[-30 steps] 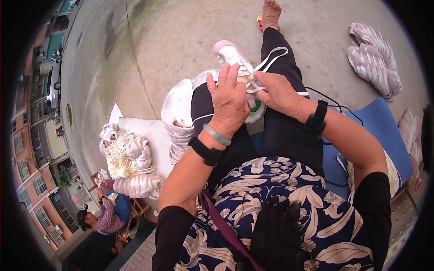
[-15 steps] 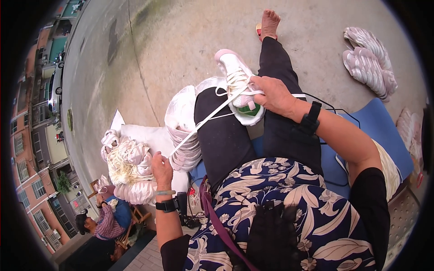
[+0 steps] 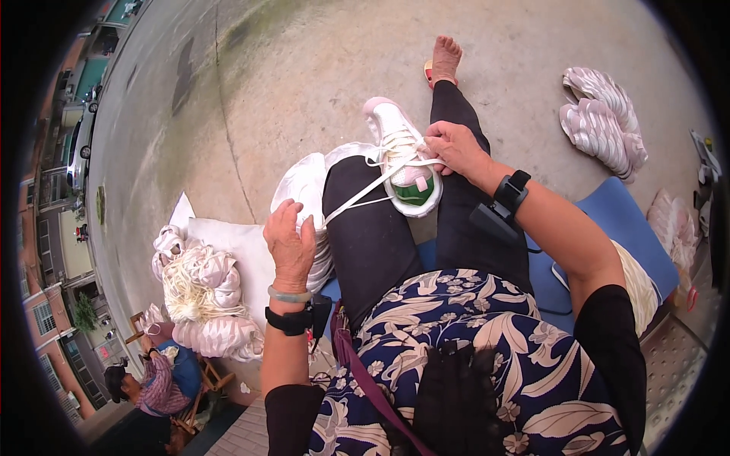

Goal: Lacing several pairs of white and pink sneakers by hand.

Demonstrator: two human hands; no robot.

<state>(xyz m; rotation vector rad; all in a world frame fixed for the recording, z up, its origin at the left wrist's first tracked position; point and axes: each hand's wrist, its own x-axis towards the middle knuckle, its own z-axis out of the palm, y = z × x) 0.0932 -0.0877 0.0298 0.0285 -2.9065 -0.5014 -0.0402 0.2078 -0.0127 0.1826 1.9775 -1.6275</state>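
A white and pink lace-up shoe upper (image 3: 401, 140) with a green patch at its heel opening rests across my thighs, toe pointing away. My right hand (image 3: 458, 150) is closed at its right side, fingers pinching a white shoelace by the eyelets. From there a long white lace (image 3: 359, 196) slants over my left thigh toward my left hand (image 3: 290, 243). That hand is raised beside the thigh, thumb and forefinger apart; the lace's far end is hard to make out near the thumb. A stack of white shoe uppers (image 3: 300, 186) stands just beyond it.
To the left, a bundle of cream laces (image 3: 194, 285) lies among more uppers on a white sheet (image 3: 236, 235). Nested pale pink uppers (image 3: 601, 125) lie on the concrete at far right. A blue board (image 3: 623, 224) is by my right side. Another person (image 3: 156, 380) sits at lower left.
My left hand has moved up and toward the shoe, and its thumb and forefinger have spread. My right hand stays at the laces. The whole view has shifted slightly.
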